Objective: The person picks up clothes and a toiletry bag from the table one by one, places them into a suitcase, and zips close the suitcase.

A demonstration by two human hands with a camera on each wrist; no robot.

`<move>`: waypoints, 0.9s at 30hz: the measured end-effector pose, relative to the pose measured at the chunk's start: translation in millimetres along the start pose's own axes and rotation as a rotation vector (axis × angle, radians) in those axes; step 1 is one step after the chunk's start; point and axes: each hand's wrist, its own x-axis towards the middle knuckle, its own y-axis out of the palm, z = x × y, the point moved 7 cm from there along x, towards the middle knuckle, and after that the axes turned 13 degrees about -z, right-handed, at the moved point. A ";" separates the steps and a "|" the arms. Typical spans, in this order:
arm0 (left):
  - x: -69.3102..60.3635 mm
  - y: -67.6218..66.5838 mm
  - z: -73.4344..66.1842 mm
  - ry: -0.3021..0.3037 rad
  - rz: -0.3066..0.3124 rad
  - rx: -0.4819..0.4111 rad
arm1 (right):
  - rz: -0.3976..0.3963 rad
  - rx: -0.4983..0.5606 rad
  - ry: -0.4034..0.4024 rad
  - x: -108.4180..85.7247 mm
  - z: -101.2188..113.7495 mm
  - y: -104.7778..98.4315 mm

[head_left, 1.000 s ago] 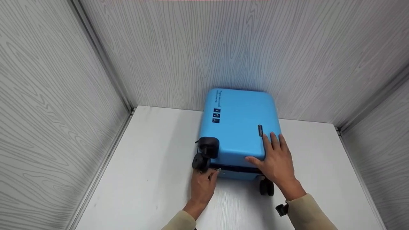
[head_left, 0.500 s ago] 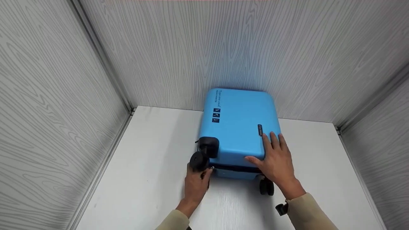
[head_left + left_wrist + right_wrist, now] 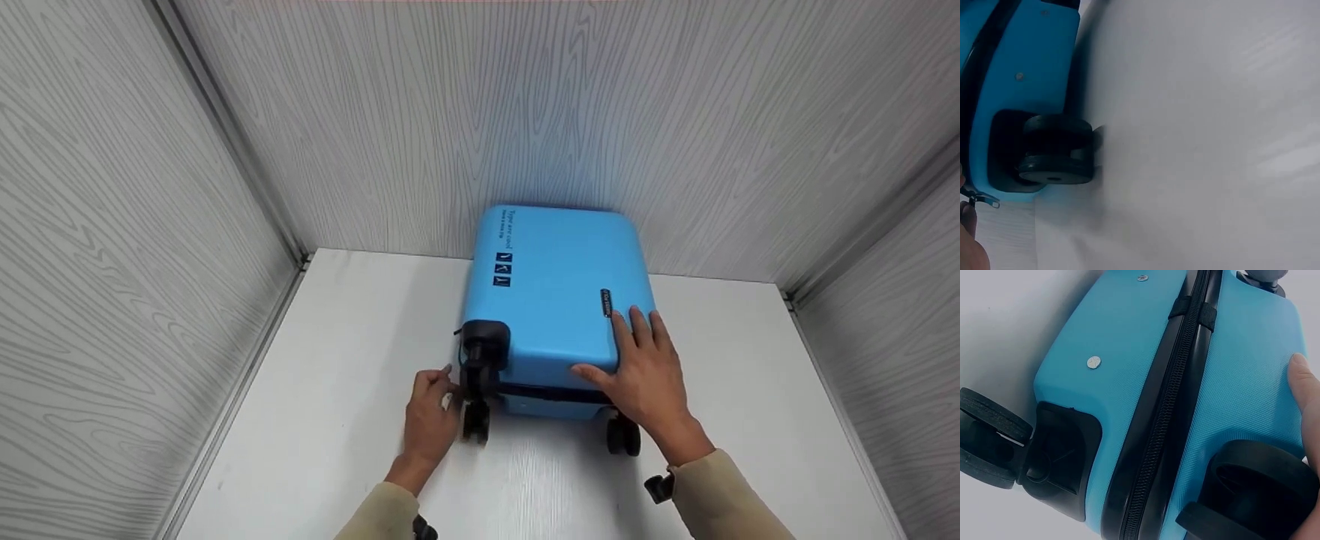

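A light blue hard-shell suitcase (image 3: 562, 285) lies flat, its wheeled end facing me. At its near left corner my left hand (image 3: 433, 420) pinches a metal zipper pull (image 3: 985, 199), seen at the left edge of the left wrist view. Most of that hand's fingertips are hidden there. My right hand (image 3: 646, 379) rests on the shell's near right corner with fingers spread, the thumb along the end face. In the right wrist view the zipper (image 3: 1168, 394) runs between two black rims, its teeth joined along the stretch in view.
The suitcase lies on a white tabletop (image 3: 360, 337) close to the grey wood-grain back wall (image 3: 420, 135). Black caster wheels (image 3: 475, 421) stick out from its near end. Side panels (image 3: 112, 262) flank the table.
My left hand has slid left along the near seam with the zipper pull and round the corner. The left caster wheel has swung down past it. My right hand stays on the suitcase.
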 end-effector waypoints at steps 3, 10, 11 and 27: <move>6.3 -3.3 2.7 0.034 -0.016 0.012 | 0.000 -0.001 0.001 0.0 0.1 -0.2; 20.7 -7.3 12.3 -0.021 0.002 0.024 | -0.003 0.008 -0.003 0.3 0.0 1.2; 22.7 -7.0 13.5 -0.033 0.008 0.024 | -0.005 0.005 -0.005 0.1 -0.3 1.0; 47.2 4.9 33.9 -0.208 0.114 0.092 | -0.023 -0.005 -0.016 0.1 -0.8 0.9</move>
